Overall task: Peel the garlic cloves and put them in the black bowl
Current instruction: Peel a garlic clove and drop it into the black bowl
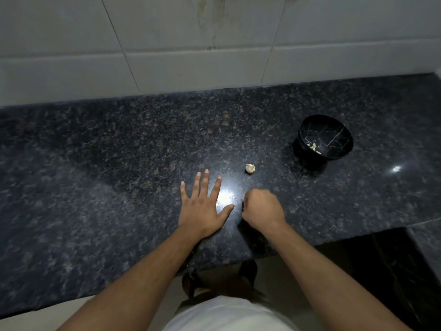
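Observation:
A small pale garlic piece (250, 168) lies on the dark granite counter (119, 163), just beyond my hands. The black bowl (338, 149) with thin white veins stands at the right, tilted toward me, with a few pale garlic bits (313, 146) inside. My left hand (202, 206) rests flat on the counter with its fingers spread. My right hand (262, 207) is curled into a fist on the counter beside it, below the garlic piece. Anything inside the fist is hidden.
A white tiled wall (191, 44) rises behind the counter. The counter's front edge steps back at the lower right, above a dark cabinet front (381, 271). Bright lamp glare sits between my hands. My feet show on the floor below.

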